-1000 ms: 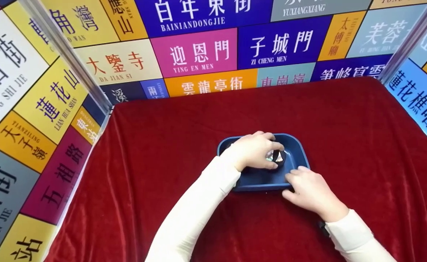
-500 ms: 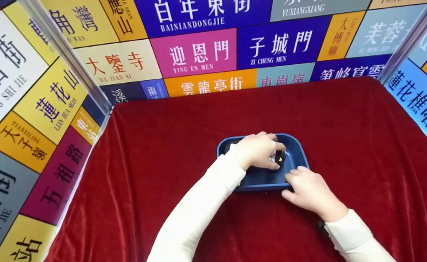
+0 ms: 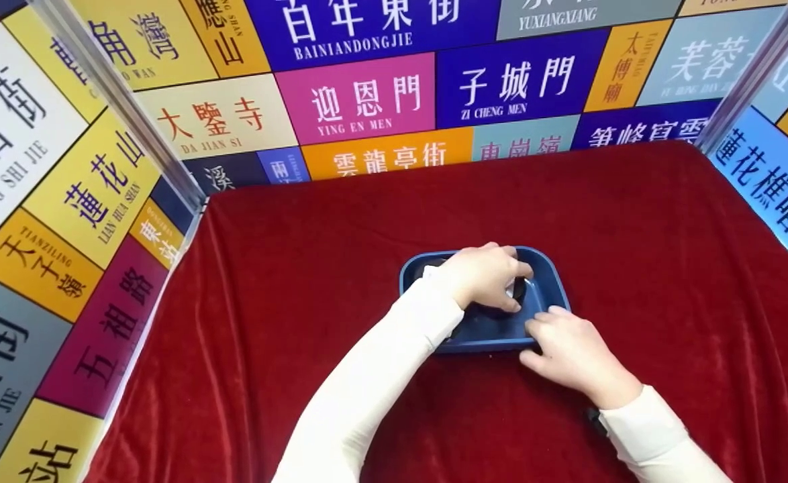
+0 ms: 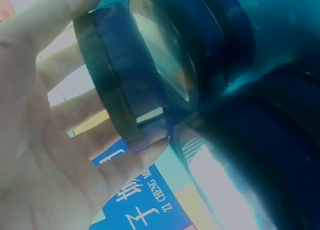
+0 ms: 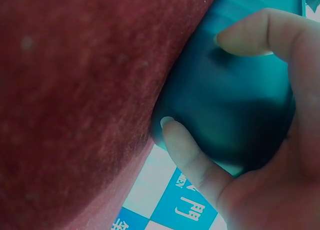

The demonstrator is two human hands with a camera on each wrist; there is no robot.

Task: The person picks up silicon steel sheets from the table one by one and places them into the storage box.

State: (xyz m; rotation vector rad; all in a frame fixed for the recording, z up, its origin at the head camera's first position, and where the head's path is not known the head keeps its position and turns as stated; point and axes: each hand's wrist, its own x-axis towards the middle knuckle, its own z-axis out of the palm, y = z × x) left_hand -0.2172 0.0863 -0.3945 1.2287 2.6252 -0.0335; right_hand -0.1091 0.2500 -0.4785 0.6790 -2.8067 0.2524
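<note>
A blue rectangular basin (image 3: 495, 342) with rounded corners stands on the red cloth. My left hand (image 3: 486, 276) reaches into it and holds a dark, round, thick-rimmed object (image 3: 519, 288) between thumb and fingers. The left wrist view shows this dark disc-like piece (image 4: 125, 70) close up; its exact kind cannot be told. Beside it are another dark round piece with a shiny, mirror-like face (image 4: 160, 50) and a larger dark round piece (image 4: 255, 140). My right hand (image 3: 578, 352) grips the basin's near right corner, thumb and finger against the outer wall (image 5: 225, 100).
Red velvet cloth (image 3: 313, 268) covers the table around the basin. Printed panels (image 3: 360, 94) with street names rise behind the table and along both sides. Clear upright corner posts (image 3: 132, 114) stand between the panels.
My left hand has shifted slightly to the right inside the basin. The shiny face at its fingertips has turned, so more of the dark side shows. My right hand has stayed in place.
</note>
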